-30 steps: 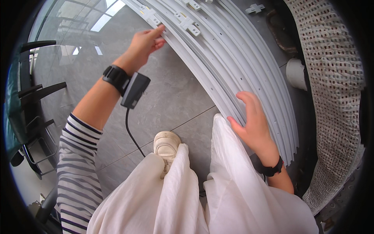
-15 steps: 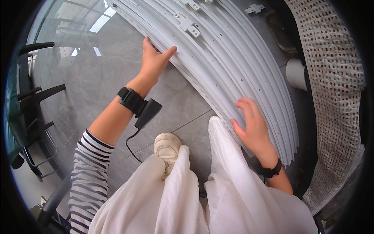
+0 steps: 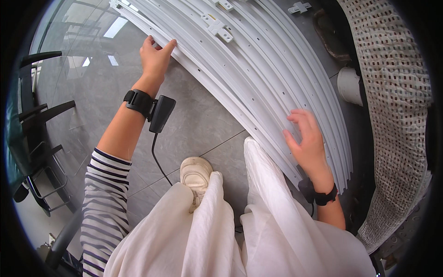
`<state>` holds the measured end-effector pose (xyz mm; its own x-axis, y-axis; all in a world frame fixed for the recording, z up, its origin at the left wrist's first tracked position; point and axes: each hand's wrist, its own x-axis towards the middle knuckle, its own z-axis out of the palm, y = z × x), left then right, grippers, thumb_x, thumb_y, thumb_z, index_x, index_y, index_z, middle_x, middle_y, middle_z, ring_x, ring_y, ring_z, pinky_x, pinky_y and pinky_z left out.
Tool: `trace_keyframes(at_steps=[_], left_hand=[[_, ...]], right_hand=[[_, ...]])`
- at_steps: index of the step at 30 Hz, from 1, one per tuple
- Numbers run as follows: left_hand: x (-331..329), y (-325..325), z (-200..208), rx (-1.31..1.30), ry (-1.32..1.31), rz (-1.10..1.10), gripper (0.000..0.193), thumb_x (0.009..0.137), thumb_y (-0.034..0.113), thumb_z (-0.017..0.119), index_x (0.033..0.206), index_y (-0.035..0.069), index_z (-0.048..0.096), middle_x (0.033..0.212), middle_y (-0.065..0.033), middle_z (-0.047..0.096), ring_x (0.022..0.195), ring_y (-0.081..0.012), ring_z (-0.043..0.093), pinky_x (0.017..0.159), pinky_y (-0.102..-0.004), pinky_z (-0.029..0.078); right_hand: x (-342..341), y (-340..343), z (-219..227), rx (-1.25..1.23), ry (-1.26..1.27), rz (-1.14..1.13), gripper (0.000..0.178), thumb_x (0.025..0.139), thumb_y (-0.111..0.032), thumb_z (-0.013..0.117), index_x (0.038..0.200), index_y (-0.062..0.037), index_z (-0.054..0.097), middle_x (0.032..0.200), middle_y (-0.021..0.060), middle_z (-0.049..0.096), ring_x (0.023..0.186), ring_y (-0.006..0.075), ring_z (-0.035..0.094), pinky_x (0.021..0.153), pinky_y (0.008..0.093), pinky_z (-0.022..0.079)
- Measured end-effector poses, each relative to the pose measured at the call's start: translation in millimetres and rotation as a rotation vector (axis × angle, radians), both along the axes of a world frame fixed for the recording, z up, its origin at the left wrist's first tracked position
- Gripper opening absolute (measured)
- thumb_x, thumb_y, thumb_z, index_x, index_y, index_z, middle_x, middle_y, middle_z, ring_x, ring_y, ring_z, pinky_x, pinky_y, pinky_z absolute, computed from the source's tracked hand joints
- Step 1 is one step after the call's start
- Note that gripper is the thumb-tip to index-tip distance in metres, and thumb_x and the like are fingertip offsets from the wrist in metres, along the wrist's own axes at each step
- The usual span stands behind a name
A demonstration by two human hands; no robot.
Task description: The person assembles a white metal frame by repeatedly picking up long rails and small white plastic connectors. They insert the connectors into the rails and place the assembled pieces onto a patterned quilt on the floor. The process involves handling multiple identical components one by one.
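A batch of long white track-light rails with small holes along them lies side by side on the floor, curved by the lens. The outermost rail is pinched in my left hand, the thumb on top and the fingers curled at its left edge. Over the lower right end of the batch, my right hand holds nothing; its fingers are half bent and apart. Whether its fingertips touch a rail I cannot tell. A white T-shaped connector and a smaller white connector rest on top of the rails.
A cross-shaped white connector and a white cylinder lie beyond the rails on the right, beside a woven beige cloth. Dark chair parts stand at the left. My shoe is on the grey tiles.
My left hand has moved up and left, and the outermost rail's far end has swung left from the others. My right hand has shifted slightly right.
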<state>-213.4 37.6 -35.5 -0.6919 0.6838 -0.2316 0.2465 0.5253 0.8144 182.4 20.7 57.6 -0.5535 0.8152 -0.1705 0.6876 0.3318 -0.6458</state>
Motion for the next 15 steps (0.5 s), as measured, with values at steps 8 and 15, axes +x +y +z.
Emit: trace_keyframes(at_steps=[8, 15], left_hand=[[21, -13, -11, -0.032, 0.553, -0.036, 0.063, 0.083, 0.018, 0.074, 0.138, 0.0, 0.047, 0.144, -0.0198, 0.04, 0.128, -0.0314, 0.045, 0.102, -0.0387, 0.043], [76, 12, 36, 0.267, 0.645, -0.706, 0.064, 0.083, 0.02, 0.075, 0.14, 0.019, 0.048, 0.147, -0.0152, 0.037, 0.13, -0.0361, 0.041, 0.105, -0.0429, 0.041]], right_hand=[[50, 85, -13, 0.12, -0.097, -0.182, 0.031, 0.087, -0.006, 0.062, 0.117, 0.0002, 0.054, 0.122, 0.0162, 0.056, 0.109, 0.03, 0.058, 0.094, 0.0382, 0.047], [96, 142, -71, 0.123, -0.406, -0.025, 0.045, 0.095, -0.013, 0.052, 0.137, 0.0034, 0.043, 0.135, 0.0235, 0.051, 0.121, 0.0329, 0.053, 0.1, 0.0394, 0.044]])
